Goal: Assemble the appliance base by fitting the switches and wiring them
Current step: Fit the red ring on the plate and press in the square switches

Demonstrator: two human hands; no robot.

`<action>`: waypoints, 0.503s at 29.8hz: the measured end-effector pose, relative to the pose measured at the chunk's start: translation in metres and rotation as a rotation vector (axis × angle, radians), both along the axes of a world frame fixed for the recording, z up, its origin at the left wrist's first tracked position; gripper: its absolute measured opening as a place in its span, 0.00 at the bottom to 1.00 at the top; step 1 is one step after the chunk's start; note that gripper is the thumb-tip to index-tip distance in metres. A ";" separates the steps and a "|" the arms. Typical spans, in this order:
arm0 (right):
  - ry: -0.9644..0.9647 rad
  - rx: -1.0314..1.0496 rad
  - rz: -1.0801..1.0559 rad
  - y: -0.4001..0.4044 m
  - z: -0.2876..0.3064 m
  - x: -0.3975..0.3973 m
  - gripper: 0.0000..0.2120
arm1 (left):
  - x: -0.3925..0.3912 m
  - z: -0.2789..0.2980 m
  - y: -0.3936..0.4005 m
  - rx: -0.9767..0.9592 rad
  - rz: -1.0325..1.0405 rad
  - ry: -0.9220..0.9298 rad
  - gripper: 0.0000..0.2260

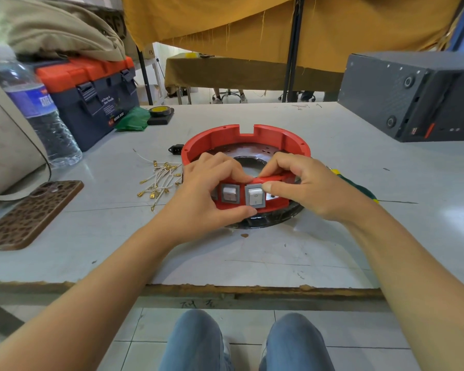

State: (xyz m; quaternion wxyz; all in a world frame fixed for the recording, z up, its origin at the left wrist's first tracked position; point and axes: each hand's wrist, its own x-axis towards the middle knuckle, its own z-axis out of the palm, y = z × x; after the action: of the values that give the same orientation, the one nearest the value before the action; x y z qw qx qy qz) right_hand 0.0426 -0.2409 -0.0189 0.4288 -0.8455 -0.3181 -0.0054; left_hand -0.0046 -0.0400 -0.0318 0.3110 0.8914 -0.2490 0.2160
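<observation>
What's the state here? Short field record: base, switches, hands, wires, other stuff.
base: red ring base on the white table
switches: two white rocker switches side by side in the base's near wall
left hand: grips the near wall, thumb under the switches
right hand: grips the near rim, thumb at the right switch's upper corner
wires: loose, left of the base
other: phone, water bottle, toolbox

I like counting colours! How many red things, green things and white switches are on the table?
Red: 2, the base ring and toolbox lid
Green: 2, a cloth and a handle
White switches: 2
Total: 6
</observation>
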 end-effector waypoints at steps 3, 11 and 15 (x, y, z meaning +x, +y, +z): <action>-0.009 -0.005 0.002 0.000 0.000 0.000 0.03 | 0.002 -0.002 -0.001 -0.003 0.011 -0.024 0.14; -0.087 -0.035 -0.022 0.001 -0.005 0.000 0.05 | 0.005 -0.004 0.000 -0.043 0.013 -0.046 0.13; -0.149 -0.065 -0.046 0.003 -0.007 -0.001 0.05 | 0.006 -0.004 0.000 -0.042 0.029 -0.046 0.13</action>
State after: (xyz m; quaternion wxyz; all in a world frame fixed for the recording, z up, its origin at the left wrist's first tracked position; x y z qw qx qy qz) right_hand 0.0412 -0.2379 -0.0256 0.3762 -0.8633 -0.3296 -0.0677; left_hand 0.0011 -0.0400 -0.0361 0.3208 0.8830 -0.2383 0.2464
